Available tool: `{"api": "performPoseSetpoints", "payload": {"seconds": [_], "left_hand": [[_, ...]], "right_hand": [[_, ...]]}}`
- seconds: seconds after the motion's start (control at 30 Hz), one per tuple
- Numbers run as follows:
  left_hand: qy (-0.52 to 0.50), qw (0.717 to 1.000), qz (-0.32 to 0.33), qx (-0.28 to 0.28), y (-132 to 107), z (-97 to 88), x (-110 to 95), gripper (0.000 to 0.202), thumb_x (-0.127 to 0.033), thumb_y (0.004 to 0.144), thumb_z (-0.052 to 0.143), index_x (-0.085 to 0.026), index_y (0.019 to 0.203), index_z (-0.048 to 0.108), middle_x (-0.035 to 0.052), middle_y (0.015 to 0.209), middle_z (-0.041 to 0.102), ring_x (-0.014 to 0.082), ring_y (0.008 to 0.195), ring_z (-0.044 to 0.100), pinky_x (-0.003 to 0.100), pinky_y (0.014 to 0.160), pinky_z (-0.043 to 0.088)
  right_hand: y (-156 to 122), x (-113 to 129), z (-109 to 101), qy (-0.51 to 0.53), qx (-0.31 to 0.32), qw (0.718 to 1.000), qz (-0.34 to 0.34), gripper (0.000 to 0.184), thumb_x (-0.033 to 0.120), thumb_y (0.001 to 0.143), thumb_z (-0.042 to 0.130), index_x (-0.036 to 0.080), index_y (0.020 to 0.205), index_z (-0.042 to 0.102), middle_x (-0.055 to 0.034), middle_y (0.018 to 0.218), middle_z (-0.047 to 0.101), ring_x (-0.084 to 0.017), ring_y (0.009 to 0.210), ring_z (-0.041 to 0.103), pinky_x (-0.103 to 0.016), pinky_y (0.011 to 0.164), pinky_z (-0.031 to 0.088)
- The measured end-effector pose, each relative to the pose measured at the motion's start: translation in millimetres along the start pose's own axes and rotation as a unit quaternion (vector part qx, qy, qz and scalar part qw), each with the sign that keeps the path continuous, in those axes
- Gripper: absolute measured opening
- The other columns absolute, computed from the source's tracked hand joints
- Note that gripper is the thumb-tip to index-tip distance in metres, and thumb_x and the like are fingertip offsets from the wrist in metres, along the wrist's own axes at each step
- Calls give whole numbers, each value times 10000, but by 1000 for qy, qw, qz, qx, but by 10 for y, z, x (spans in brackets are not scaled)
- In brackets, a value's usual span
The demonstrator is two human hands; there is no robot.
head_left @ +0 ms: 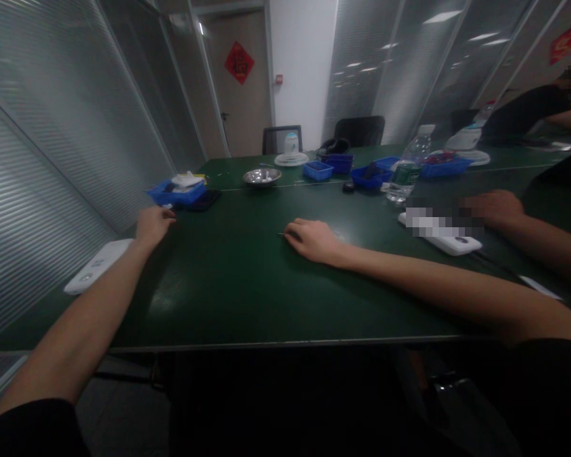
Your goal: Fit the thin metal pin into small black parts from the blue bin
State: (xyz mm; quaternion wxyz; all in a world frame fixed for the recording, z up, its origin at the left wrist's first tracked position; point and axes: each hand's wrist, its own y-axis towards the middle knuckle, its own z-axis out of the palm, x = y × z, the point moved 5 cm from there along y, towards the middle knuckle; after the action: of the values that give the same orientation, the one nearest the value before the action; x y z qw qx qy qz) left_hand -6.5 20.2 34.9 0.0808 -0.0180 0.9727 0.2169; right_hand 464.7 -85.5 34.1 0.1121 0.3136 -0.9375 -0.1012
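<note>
My left hand (153,225) rests on the dark green table (238,285) with fingers curled, just short of a blue tray (177,192) and a black phone (203,200); whatever it may pinch is too small to name. My right hand (311,240) lies knuckles up near the table's middle, fingers closed on a thin metal pin (282,234) that sticks out to the left.
A white flat device (98,265) lies by my left forearm. A steel bowl (262,177), several blue bins (318,170), a water bottle (406,171) and a small fan (291,158) stand farther back. Another person's hand (497,207) rests at right beside a white device (450,241).
</note>
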Motion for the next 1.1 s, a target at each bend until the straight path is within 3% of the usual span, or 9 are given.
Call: {"api": "performPoseSetpoints", "payload": {"seconds": [0.1,0.17,0.23,0.37,0.47,0.57,0.77,1.1], "left_hand": [[-48,997,60,19,27,110,-278,201,-248,864,751,-155,1037,798,67,1045,758,231,947,662,345,931,479],[-125,983,128,41,-17,187,-625,234,-295,863,749,-191,1067,797,68,1107,741,232,980,672,362,950,500],[-225,950,203,71,-141,230,-1075,282,-344,870,744,-203,1111,785,79,1121,724,241,994,674,395,943,523],[-328,884,301,147,-547,221,-1971,360,-397,897,740,-230,1216,748,80,1117,695,234,995,665,418,923,544],[-371,847,332,184,-806,154,-2374,406,-364,913,739,-223,1293,710,80,1126,684,224,1013,661,403,925,545],[-386,837,333,197,-908,114,-2472,424,-333,923,736,-220,1329,687,78,1122,686,219,1012,661,396,925,545],[-373,845,344,168,-919,99,-2413,365,-300,936,725,-212,1289,705,87,1144,689,220,1008,658,385,900,544],[-376,836,355,183,-996,67,-2484,366,-305,948,708,-218,1303,699,97,1183,681,228,1015,650,397,902,544]], "right_hand": [[5,-9,5,3,-1,1000,0,343,417,1074,464,203,1234,679,-101,1143,696,-204,891,658,-290,710,440],[6,-12,9,2,-5,1000,-5,343,415,1072,469,203,1238,681,-101,1149,696,-206,896,659,-290,706,438],[5,-10,11,0,-9,1000,-10,344,413,1071,473,201,1241,683,-100,1156,694,-205,893,659,-290,701,435],[-13,22,-18,-11,-37,999,-23,347,403,1073,461,201,1243,686,-99,1167,690,-200,882,652,-295,702,426],[-37,55,-58,-16,-64,997,-35,350,398,1072,455,199,1237,690,-96,1159,689,-195,864,642,-296,698,413],[-54,81,-75,-3,-70,996,-59,341,388,1060,478,183,1224,696,-95,1130,688,-183,845,628,-287,686,404],[-57,114,-39,7,-60,989,-135,331,374,1057,501,174,1235,695,-87,1105,676,-156,800,595,-273,668,390],[-55,125,-24,5,-35,989,-147,389,410,1085,447,179,1294,681,-98,1133,668,-168,833,611,-280,699,413]]}}
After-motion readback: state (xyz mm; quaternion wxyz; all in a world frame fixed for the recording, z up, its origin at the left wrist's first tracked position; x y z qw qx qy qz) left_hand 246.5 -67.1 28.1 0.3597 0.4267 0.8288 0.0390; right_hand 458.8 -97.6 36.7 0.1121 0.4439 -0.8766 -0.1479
